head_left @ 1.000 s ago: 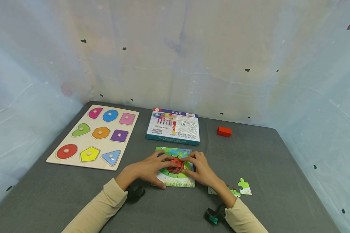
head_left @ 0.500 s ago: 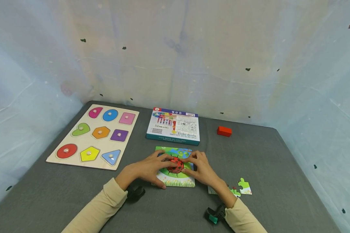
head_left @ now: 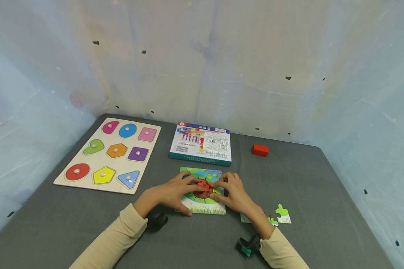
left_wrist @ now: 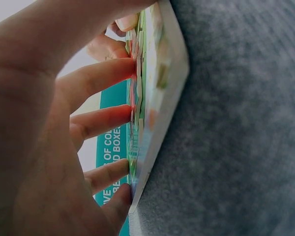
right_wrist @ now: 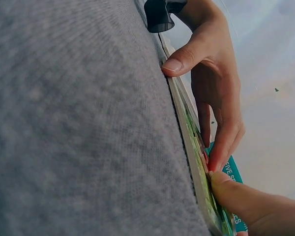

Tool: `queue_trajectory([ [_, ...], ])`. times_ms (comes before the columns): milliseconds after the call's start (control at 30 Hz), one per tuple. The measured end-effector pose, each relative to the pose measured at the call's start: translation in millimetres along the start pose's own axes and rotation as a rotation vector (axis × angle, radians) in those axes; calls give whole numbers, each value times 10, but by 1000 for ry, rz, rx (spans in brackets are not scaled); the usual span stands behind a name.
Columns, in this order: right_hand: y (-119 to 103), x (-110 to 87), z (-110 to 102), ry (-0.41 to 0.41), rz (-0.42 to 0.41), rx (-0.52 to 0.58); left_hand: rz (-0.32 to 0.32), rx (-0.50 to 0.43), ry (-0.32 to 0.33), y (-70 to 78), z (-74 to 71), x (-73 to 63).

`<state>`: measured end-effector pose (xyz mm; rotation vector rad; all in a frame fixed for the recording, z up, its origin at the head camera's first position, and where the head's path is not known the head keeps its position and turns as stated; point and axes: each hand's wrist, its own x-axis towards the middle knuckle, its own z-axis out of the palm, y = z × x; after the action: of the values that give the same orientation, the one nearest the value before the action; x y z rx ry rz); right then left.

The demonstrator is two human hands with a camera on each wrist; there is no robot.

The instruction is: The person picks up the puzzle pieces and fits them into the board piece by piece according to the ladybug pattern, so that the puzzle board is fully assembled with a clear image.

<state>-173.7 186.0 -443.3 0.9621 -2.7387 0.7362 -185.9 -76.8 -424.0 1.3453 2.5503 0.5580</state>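
Observation:
A ladybug jigsaw puzzle (head_left: 207,209) lies flat on the grey cloth in the head view. My left hand (head_left: 171,192) reaches over it from the left, fairly straight fingertips touching the ladybug picture and the thumb at the near left edge. From the right comes my right hand (head_left: 235,194), its thumb and index fingertips resting apart on the ladybug's right side. In the left wrist view, some pieces of the puzzle (left_wrist: 155,118) look slightly raised. The right wrist view has my right thumb (right_wrist: 228,189) pressing on the surface. Hands cover parts of the picture.
Loose puzzle pieces (head_left: 283,215) lie right of my right forearm, which partly hides them. A bead-set box (head_left: 202,144) sits behind the puzzle. At the left is a wooden knob-shape board (head_left: 97,160); a red block (head_left: 260,150) stands back right.
The head view has tilted slightly, so the whole scene sits a little higher at its far side. Both hands keep their places on the puzzle.

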Motion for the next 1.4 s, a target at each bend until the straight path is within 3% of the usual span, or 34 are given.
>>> queue_trajectory([
  [333, 55, 0, 30, 10, -22, 18, -11, 10, 1, 9, -18, -1],
  [533, 121, -13, -10, 36, -97, 72, 2, 13, 6, 10, 10, 3],
  [667, 181, -8, 6, 61, -134, 45, 6, 27, 5, 13, 2, -1],
  [1167, 143, -10, 2, -5, -69, -31, 24, 149, 43, 28, -19, -23],
  [1267, 136, -11, 3, -13, -63, -38, 32, 128, 49, -1, -25, -38],
  [1400, 128, -15, 1, -13, -58, -52, 16, 5, 58, -75, -30, -57],
])
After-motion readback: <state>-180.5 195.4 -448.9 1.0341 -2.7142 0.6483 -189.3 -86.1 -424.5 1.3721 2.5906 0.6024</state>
